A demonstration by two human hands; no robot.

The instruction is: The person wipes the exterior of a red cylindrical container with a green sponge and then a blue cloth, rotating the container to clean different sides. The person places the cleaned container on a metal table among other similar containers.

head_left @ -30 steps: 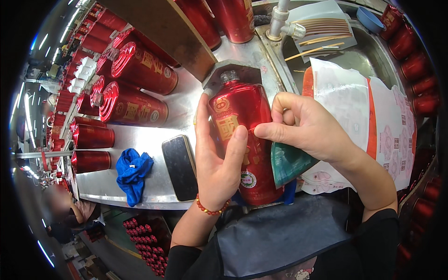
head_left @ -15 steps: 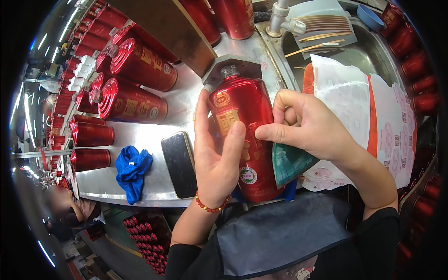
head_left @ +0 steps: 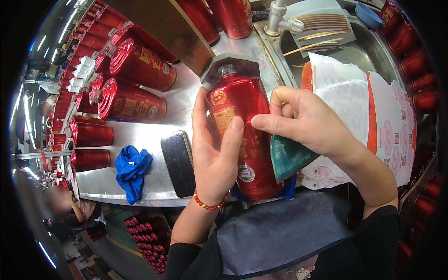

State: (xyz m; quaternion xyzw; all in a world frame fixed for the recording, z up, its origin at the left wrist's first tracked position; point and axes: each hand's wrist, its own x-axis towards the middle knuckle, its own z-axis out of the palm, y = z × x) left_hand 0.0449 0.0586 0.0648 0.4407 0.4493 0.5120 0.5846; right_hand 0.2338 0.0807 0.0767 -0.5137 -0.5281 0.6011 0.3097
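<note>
Glossy red bottle (head_left: 242,135), likely heavy, slick, breakable; left hand (head_left: 214,154) wrapped round its body, right hand (head_left: 303,121) pinching a teal cloth (head_left: 287,158) against its side.

Looks like a bottling or packing line in a factory. Rows of identical red bottles (head_left: 135,100) lie all over a steel bench (head_left: 154,186), more fill a crate (head_left: 147,238) below it. A steel sink (head_left: 368,46) with a tap (head_left: 275,18) sits at the bench's right, label sheets (head_left: 373,112) beside it.
</note>
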